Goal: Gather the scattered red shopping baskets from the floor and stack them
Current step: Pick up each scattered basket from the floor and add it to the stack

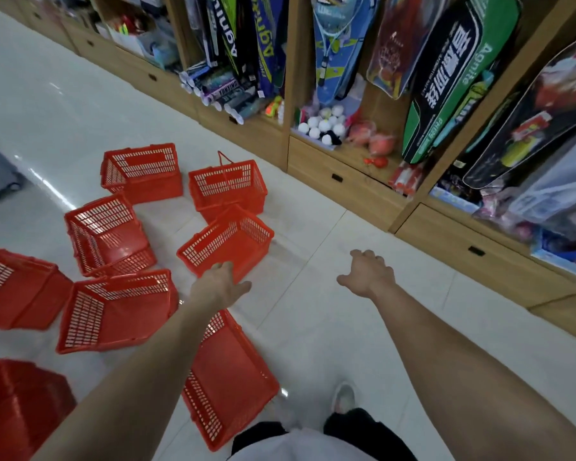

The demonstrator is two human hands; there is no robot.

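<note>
The red shopping baskets lie scattered over the pale tiled floor (316,314), none nested in another as far as I can see. The far basket (142,171) sits by itself at the back. Just to its right the handled basket (228,189) has one thin handle raised. In front of that one, corner to corner with it, sits the middle basket (226,242), open side up. The tipped basket (108,234) leans on its side to the left. Nearer, the sideways basket (117,311) shows its slotted walls, and the edge basket (14,287) is cut off by the left border. The near basket (230,377) lies partly under the person's left forearm. A blurred red heap (17,404) fills the bottom-left corner; I cannot tell whether it is one basket or several.

Both arms reach forward. The left hand (220,284) is stretched out with relaxed fingers over the near rim of the middle basket; I cannot tell if it touches. The right hand (368,272) hovers over bare floor, fingers loosely spread, holding nothing.

Wooden shelving (346,181) with drawers runs along the right, hung with racket bags (459,78) and holding white balls (323,124). A pale shoe (345,397) shows below.
</note>
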